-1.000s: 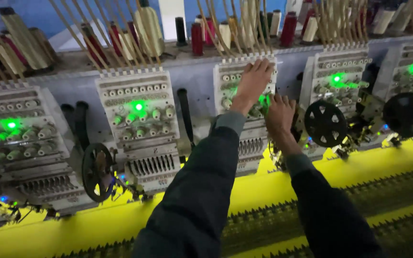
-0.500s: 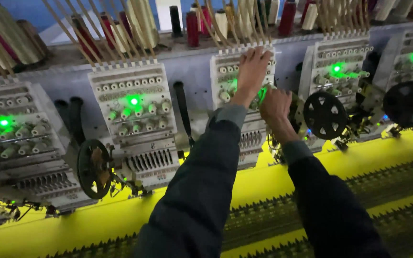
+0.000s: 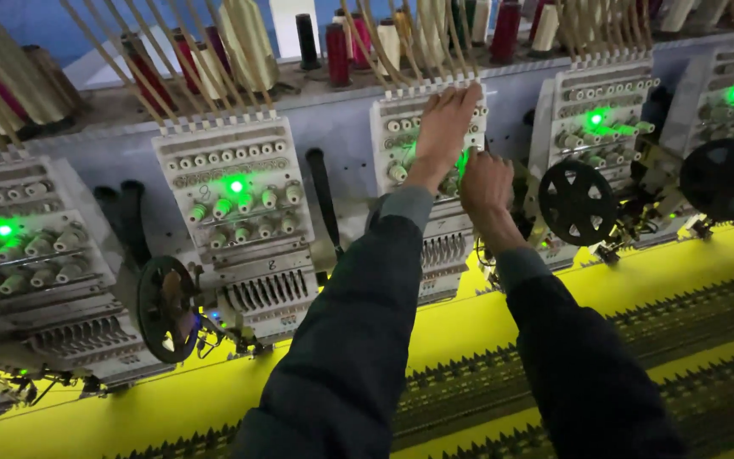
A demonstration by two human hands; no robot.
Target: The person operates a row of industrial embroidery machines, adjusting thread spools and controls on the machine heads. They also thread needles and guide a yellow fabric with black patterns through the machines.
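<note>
- The left hand (image 3: 442, 136) lay flat on the upper face of the middle head (image 3: 431, 183) — fingers stretched out and close together, tips at the row of thread guides along its top edge, holding nothing that showed.
- The right hand (image 3: 486, 183) sat just beside it, lower and to the right, pressed against the same head's right side; its fingers were curled in toward the machine, and whether they pinched a thread could not be told.
- A green lamp (image 3: 462, 161) glowed between the two hands, partly hidden by them.
- That head stood in the middle of a row of white embroidery heads; the one to its left (image 3: 235, 221) showed its own green light (image 3: 236, 185) and rows of pale knobs.
- A black wheel (image 3: 577, 202) hung just right of the right hand, and another wheel (image 3: 166, 308) sat well to the left, low on the neighbouring head.
- Thread cones (image 3: 337, 51) in red, cream and black stood on the shelf above, slanted rods leaning in front of them.
- Yellow cloth (image 3: 656, 272) stretched under the heads — dark stitched bands (image 3: 469, 387) ran across it.
- Both forearms wore dark sleeves (image 3: 358, 340).
</note>
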